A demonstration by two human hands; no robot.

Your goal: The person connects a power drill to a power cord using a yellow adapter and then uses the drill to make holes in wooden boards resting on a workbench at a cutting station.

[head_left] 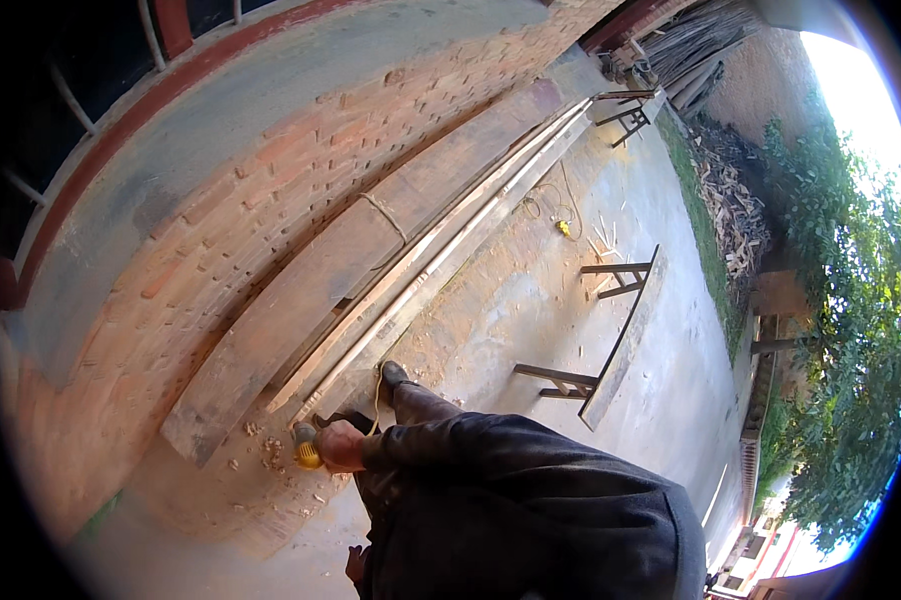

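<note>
My right hand point(341, 446) is closed around the grip of a yellow electric planer point(309, 455) with a grey end. The tool is at the near end of a long, pale wooden pole point(411, 287); whether it touches the wood I cannot tell. A light cord point(378, 398) runs from beside that hand past my dark shoe point(394, 374). At the lower edge, close to my body, my left hand point(356, 563) shows only in part. Its fingers look loose and apart, with nothing seen in them. Beside the pole lie a long pale board point(371, 303) and a wide brown plank point(301, 285).
A brick wall point(301, 150) runs along the planks. Wood shavings point(274, 452) litter the ground near the tool. A narrow bench point(626, 345) stands beyond my body, and a yellow plug or connector point(564, 228) lies with its cord. Farther off are a woodpile point(726, 200) and stacked poles point(691, 50).
</note>
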